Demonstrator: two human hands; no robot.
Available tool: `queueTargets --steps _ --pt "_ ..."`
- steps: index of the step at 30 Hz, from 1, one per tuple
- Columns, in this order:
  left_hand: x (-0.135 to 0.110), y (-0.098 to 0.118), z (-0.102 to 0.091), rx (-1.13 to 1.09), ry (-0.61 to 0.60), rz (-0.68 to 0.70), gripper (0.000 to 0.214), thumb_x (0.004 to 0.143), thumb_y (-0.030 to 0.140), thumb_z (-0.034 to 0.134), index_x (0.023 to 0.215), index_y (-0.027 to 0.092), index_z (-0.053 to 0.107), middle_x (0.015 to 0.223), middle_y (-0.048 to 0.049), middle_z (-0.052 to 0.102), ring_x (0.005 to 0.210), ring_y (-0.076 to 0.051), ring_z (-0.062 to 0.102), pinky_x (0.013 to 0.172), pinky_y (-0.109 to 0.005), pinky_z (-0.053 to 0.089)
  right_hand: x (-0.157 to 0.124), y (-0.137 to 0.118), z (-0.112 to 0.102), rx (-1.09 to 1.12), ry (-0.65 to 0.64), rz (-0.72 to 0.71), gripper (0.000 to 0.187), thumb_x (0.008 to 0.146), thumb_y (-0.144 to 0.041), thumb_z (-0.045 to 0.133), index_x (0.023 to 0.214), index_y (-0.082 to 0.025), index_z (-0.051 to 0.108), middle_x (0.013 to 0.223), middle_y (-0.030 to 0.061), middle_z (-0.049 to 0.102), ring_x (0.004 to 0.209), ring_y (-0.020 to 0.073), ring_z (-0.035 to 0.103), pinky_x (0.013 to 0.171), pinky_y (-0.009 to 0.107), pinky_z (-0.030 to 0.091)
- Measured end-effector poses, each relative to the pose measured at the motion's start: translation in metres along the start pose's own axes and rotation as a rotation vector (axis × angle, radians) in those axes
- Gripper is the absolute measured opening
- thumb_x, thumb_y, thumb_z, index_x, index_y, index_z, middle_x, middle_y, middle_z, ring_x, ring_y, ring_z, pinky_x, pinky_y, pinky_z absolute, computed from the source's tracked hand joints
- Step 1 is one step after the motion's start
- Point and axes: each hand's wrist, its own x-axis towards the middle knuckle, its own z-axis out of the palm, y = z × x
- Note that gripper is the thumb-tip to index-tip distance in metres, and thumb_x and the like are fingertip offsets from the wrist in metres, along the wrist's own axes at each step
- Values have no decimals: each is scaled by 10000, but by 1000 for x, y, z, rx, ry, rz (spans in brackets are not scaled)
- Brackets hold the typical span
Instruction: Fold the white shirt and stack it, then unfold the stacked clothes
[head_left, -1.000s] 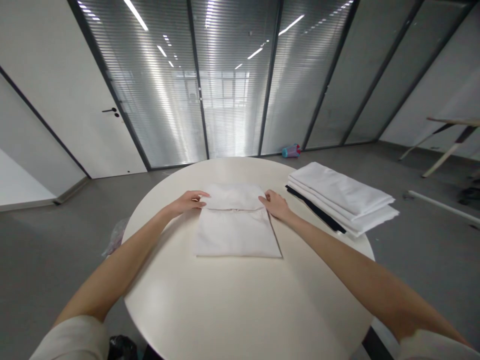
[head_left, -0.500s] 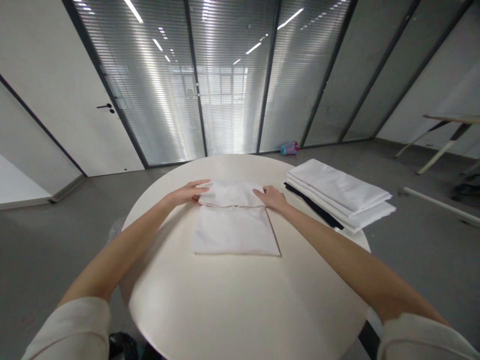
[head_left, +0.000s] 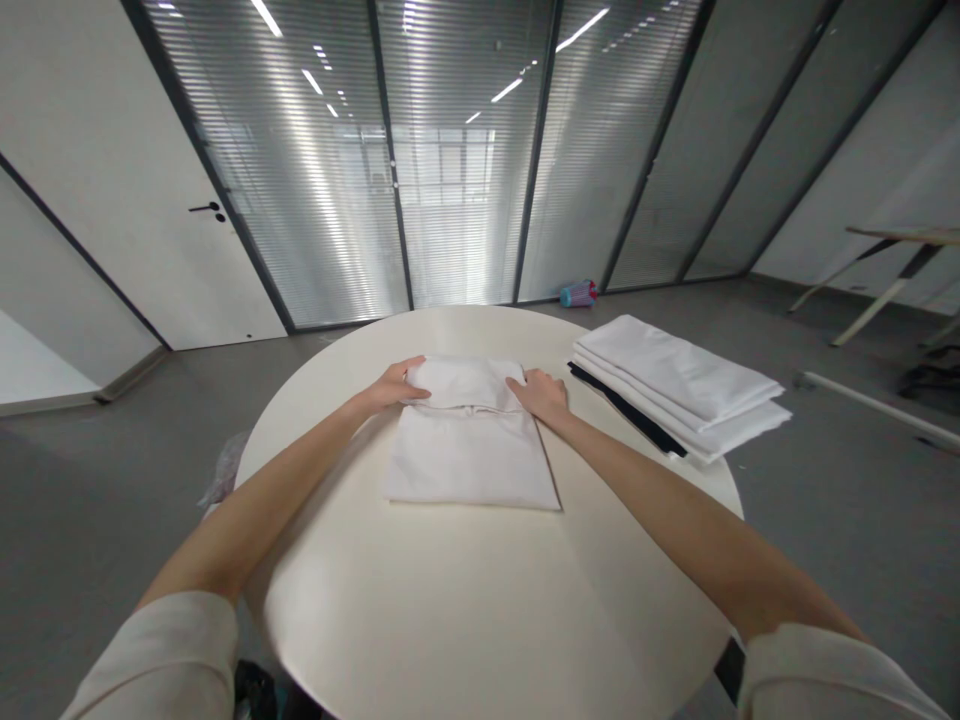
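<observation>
On the round white table [head_left: 465, 590] a folded white garment [head_left: 474, 455] lies flat, its far part doubled over toward me so that a seam-like edge crosses the middle. At the far left corner, my left hand [head_left: 394, 387] grips the folded-over layer, thumb on top and some fingers hidden behind the cloth. My right hand [head_left: 545, 393] pinches the same layer at its right side, the thumb on top and the other fingers curled at the edge. A thin dark line shows along the garment's right edge.
To the right, a stack of folded white cloths [head_left: 675, 370] rests near the table's edge, with a folded black cloth [head_left: 626, 410] beneath. A clear plastic bag [head_left: 225, 468] is beyond the left edge. A blue-and-red object [head_left: 578, 293] sits by the glass wall.
My left hand has shifted slightly right and closed further onto the garment's left corner. My right hand has stayed almost in place at the right side.
</observation>
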Motion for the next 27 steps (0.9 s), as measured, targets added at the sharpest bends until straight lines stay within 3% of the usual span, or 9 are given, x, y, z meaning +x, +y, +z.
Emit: queueTargets --steps 4,7,10,12,17,23,27 --pt "7 10 -5 438 114 81 663 623 370 840 1213 118 673 1322 -159 593 1258 -337 524 1070 -432 427 -5 2 -17 -89 67 -38 631 916 -656 485 1215 -115 614 1119 242 685 1084 371 631 913 479 441" --pt "18 24 6 648 164 170 487 793 395 710 1210 144 682 1427 -159 518 1335 -327 460 1147 -444 334 -7 -5 -25 -155 218 -233 635 973 -603 414 1378 -123 509 1270 245 621 1212 378 542 1004 502 376" --pt "29 33 31 765 48 260 444 950 388 506 1322 176 622 1490 -117 495 1422 -305 376 1198 -451 238 -1 -21 -19 -125 179 -537 621 1016 -581 289 1502 -210 397 1488 166 483 1379 326 405 1120 473 283" --pt "34 32 48 867 -29 278 489 994 385 412 1422 183 535 1542 -107 441 1482 -322 272 1212 -502 167 7 -30 -6 -110 82 -623 664 1003 -618 277 1550 -244 328 1566 120 397 1457 312 301 1175 488 205" --pt "36 12 62 907 -115 143 629 995 532 359 1547 231 357 1615 -111 299 1519 -360 138 1193 -592 69 25 -30 23 -123 -43 -598 710 955 -685 325 1575 -345 260 1617 40 317 1505 289 215 1216 516 91" --pt "36 4 55 876 -142 127 672 984 608 320 1555 253 337 1631 -94 261 1528 -329 113 1200 -560 37 28 -14 23 -143 -36 -496 785 961 -703 246 1589 -231 245 1646 133 194 1520 290 157 1214 527 71" --pt "41 6 54 767 -112 124 610 966 574 402 1481 252 462 1608 -94 325 1519 -337 155 1195 -570 53 25 -6 17 -97 -71 -533 791 960 -704 275 1563 -195 314 1644 146 203 1523 304 135 1215 502 107"
